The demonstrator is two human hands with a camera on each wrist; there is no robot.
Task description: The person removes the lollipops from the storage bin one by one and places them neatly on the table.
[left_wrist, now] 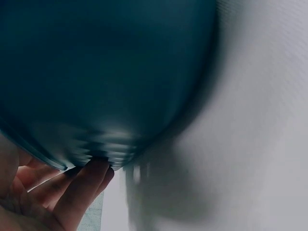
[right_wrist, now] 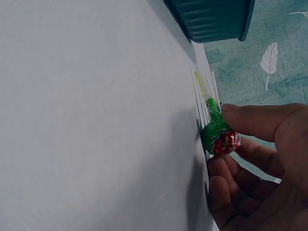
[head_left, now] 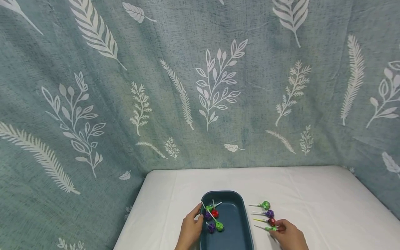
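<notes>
My left hand [head_left: 191, 227] holds the left side of a dark blue tray [head_left: 232, 229], its fingers against the ribbed outer wall [left_wrist: 106, 86] in the left wrist view. Inside the tray's left half lie several wrapped lollipops, among them a green one [head_left: 219, 226], a purple one [head_left: 211, 227] and a red one [head_left: 215, 213]. To the right of the tray, my right hand [head_left: 289, 234] pinches a green lollipop [right_wrist: 214, 137] by its wrapped head, thumb on top. That lollipop is the nearest of a row, its stick pointing toward the tray.
Beyond the pinched lollipop lie a red lollipop [head_left: 271, 221] with a yellow stick, a purple lollipop [head_left: 269, 214] and a green lollipop [head_left: 266, 205], sticks toward the tray. A white cloth [head_left: 175, 187] covers the table. Leaf-patterned curtain [head_left: 187, 146] hangs behind and at the sides.
</notes>
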